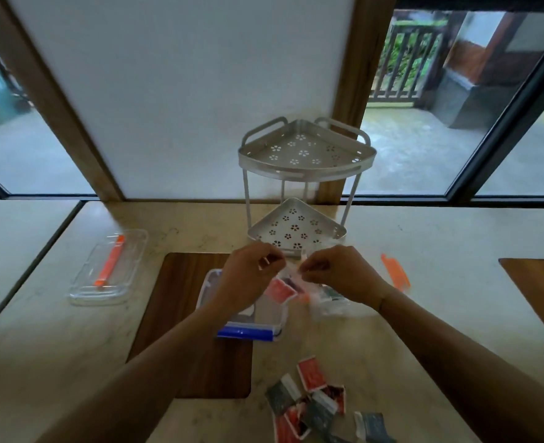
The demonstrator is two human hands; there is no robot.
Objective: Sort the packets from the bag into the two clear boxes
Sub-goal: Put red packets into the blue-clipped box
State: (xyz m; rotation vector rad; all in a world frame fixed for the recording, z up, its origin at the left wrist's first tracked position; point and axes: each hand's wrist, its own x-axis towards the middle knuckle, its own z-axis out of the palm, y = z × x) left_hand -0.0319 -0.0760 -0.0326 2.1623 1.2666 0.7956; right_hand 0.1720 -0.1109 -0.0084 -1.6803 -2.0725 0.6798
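A clear bag (299, 276) is pinched between the curled fingers of the left hand (248, 276) and the right hand (337, 276), just in front of the rack (305, 161), and a red packet (280, 290) is seen hanging at its lower edge. Below the hands, nearer than the rack, a clear box (264, 318) with a blue clip is partly covered by the left wrist, and loose packets (315, 401) are scattered nearest of all. The bag's outline is blurred, and its other contents cannot be told.
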